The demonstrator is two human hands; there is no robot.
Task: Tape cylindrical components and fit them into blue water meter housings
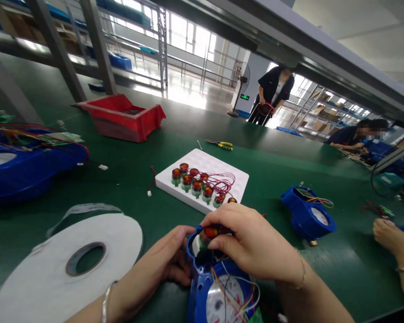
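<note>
The blue plastic meter housing [202,278] lies on the green bench mat [138,179] at the near edge, right under the hands; its long axis runs away from the person, the narrow looped end pointing to the far side and the round white dial end toward the bottom of the view, cut off there; coloured wires spill over the dial, whose markings are too blurred to read. At the narrow end sits a small red-and-orange wound coil part [210,232]; the right hand [252,244] curls over it, thumb and forefinger pinched closed on it; the left hand [170,260] clasps the housing's left wall, fingers bent around it.

Just beyond stands a white foam tray [222,168] with a row of similar red coils on green bases [197,184], thin red leads trailing; yellow-handled pliers [219,144] lie past it. A large white tape roll [54,269] lies to the left; a second blue housing [308,215] to the right, near a co-worker's hand [388,235]; a red plastic bin [121,116] sits far left.
</note>
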